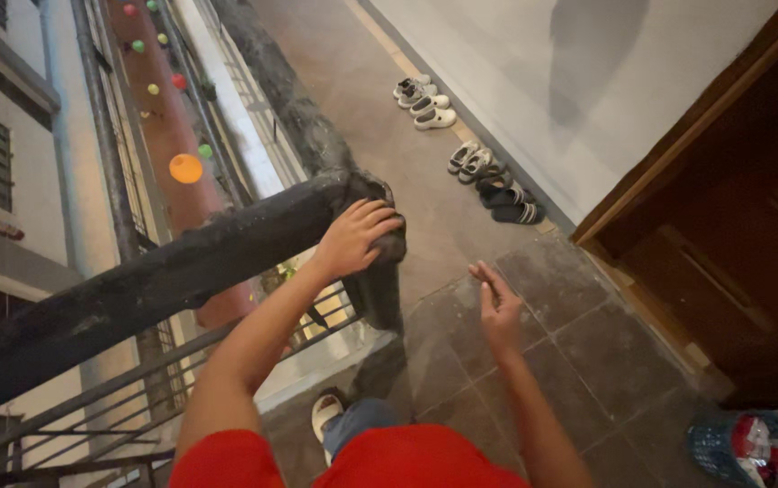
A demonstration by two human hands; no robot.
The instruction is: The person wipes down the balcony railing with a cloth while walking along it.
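Left hand on a balcony rail corner, right hand free above the floor.

The left hand [355, 237] lies with fingers curled over the corner of the dark handrail [181, 262], touching it. The right hand [498, 303] hangs loosely open over the grey tiled floor [588, 334], holding nothing. Pairs of shoes [484, 176] line the wall beyond, well apart.

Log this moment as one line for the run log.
left hand: resting on dark cloth draped over black railing | right hand: empty, loosely curled above grey tiled floor
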